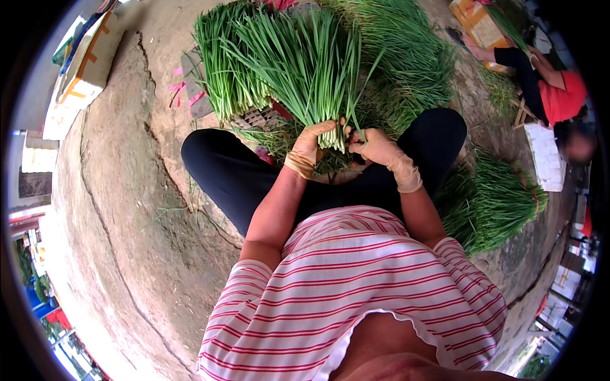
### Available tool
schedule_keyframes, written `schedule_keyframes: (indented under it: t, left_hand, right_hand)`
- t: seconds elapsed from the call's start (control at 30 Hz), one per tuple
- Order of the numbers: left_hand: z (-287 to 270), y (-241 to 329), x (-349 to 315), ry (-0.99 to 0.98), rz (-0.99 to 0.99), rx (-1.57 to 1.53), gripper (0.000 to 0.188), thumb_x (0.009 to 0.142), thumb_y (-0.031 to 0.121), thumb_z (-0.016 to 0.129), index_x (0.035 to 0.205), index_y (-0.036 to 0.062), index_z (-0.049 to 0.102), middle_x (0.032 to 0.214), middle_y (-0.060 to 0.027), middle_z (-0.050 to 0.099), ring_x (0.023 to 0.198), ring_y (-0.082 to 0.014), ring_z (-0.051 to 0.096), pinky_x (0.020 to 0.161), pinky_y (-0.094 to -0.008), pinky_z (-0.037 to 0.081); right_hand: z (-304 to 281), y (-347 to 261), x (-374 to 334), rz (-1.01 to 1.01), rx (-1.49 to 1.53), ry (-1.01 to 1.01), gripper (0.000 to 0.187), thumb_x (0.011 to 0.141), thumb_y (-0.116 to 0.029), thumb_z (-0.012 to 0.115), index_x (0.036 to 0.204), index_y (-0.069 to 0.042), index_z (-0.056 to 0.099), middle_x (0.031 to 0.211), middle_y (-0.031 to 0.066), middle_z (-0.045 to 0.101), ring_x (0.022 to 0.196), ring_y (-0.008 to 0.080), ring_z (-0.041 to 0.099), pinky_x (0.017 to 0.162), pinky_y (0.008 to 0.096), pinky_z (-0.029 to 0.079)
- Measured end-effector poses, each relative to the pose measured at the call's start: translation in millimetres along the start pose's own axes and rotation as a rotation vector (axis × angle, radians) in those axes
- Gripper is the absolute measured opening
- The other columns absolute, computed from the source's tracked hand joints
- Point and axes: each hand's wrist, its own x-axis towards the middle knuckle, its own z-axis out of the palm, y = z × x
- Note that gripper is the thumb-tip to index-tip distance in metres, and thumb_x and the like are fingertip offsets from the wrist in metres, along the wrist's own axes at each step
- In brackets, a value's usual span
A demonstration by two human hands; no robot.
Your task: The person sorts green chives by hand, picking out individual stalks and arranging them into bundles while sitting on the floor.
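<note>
I sit on the ground with black trousers and a red-striped shirt. Both my hands wear thin tan gloves. My left hand (309,147) is wrapped around the base of a bunch of long green chives (309,70) that fans away from me. My right hand (376,147) pinches at the same base from the right side, fingers closed on the stems. The two hands almost touch between my knees.
More chive heaps lie ahead (406,57) and tied bundles at my right (492,203). A cracked concrete floor (121,190) spreads left. Cardboard boxes (89,63) stand at far left and top right (476,22). Another person in red (556,95) sits at the right.
</note>
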Motion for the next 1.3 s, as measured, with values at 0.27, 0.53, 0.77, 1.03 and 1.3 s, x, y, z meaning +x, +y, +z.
schedule_keyframes:
  t: [0.27,0.53,0.77,1.03,1.3]
  left_hand:
    - [3.1,1.7,-4.5,0.003,0.080,0.127,0.033,0.075,0.014,0.064,0.104,0.0005,0.058,0.092,-0.0101,0.064,0.087,-0.0235,0.062,0.075,-0.0352,0.051]
    - [-8.2,-5.6,5.0,-0.060,0.224,0.391,0.053,0.068,0.013,0.075,0.115,0.0034,0.051,0.104,-0.0052,0.058,0.096,-0.0189,0.055,0.086,-0.0323,0.044]
    - [-16.6,-10.0,-1.9,-0.119,0.204,0.258,0.078,0.067,0.040,0.075,0.127,0.0045,0.040,0.123,-0.0058,0.048,0.113,-0.0215,0.044,0.097,-0.0357,0.035]
    - [-12.9,-10.2,-3.8,-0.086,0.087,0.036,0.070,0.073,0.040,0.069,0.127,0.0062,0.041,0.123,-0.0074,0.049,0.111,-0.0237,0.047,0.095,-0.0404,0.038]
    - [-20.5,-10.4,5.0,0.044,0.070,0.224,0.051,0.074,0.020,0.070,0.119,0.0065,0.049,0.111,-0.0057,0.057,0.099,-0.0209,0.055,0.085,-0.0375,0.045]
  right_hand:
    - [-17.6,27.1,27.9,-0.099,0.328,0.202,0.062,0.082,-0.033,0.058,0.133,-0.005,0.034,0.129,0.0113,0.045,0.108,0.0182,0.051,0.091,0.0340,0.040]
    - [-5.9,-31.8,69.5,-0.508,0.919,0.153,0.037,0.077,-0.014,0.065,0.110,-0.002,0.055,0.105,0.0046,0.059,0.095,0.0146,0.054,0.086,0.0296,0.041]
    - [-16.1,-4.8,70.8,-0.491,0.949,-0.085,0.030,0.075,-0.004,0.061,0.104,-0.001,0.058,0.096,0.0051,0.063,0.088,0.0130,0.058,0.083,0.0270,0.043]
    - [-12.9,-2.7,79.6,-0.384,0.982,-0.054,0.030,0.074,-0.006,0.060,0.104,-0.001,0.059,0.095,0.0049,0.063,0.086,0.0143,0.058,0.082,0.0280,0.044]
    - [36.8,-33.9,82.9,-0.275,0.957,0.327,0.034,0.075,-0.020,0.067,0.101,-0.002,0.056,0.096,0.0064,0.060,0.089,0.0152,0.055,0.081,0.0286,0.042]
